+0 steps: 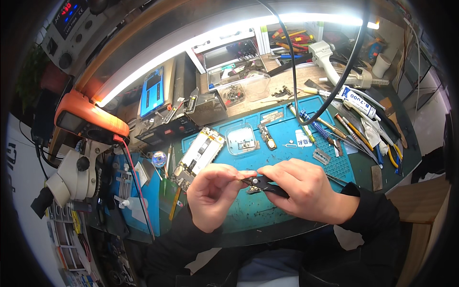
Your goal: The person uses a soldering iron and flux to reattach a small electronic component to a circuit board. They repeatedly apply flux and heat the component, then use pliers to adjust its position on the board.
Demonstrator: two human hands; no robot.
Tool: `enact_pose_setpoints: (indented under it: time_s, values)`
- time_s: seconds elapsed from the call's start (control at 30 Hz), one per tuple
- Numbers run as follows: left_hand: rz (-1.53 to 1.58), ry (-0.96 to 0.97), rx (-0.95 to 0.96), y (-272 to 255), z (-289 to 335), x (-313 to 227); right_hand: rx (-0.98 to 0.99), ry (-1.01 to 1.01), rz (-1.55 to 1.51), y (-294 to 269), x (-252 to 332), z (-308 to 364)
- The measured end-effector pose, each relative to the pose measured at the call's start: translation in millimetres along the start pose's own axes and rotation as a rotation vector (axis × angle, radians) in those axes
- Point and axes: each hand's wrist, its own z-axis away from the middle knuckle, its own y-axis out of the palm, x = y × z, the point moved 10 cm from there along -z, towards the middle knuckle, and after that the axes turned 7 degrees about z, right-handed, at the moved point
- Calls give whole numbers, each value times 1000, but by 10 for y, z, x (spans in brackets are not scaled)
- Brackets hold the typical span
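The black-handled pliers (275, 188) lie in the right hand (306, 187), whose fingers and thumb are wrapped around the grips, and their nose points leftward to the left hand (213, 195). That hand is drawn into a narrow pinch, thumb against fingertips, right at the nose of the pliers — what sits between them is too small and too covered to tell. The two hands nearly meet there, the pliers bridging the gap above the blue mat (239, 215). Just under the pliers, partly hidden by them, a small metallic part (253, 190) shows; whether it touches the tool cannot be told. Beyond the left hand lies an opened device with its inner parts bared (200, 153), tilted on the mat, and farther off, past both hands, stand a clear plastic box (231, 143) and, just right of it, a small slim component (267, 138). A razor blade (321, 156) lies beyond the right hand — near it, but apart.
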Motion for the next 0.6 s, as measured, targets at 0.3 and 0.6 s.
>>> enact_pose_setpoints:
  time_s: [0.3,0.6]
  values:
    - [10,-27,-14,-3,9,37,22,0,36,3,4,17]
    - [-12,-74,-23,6,22,78,23,-29,131,46,9,45]
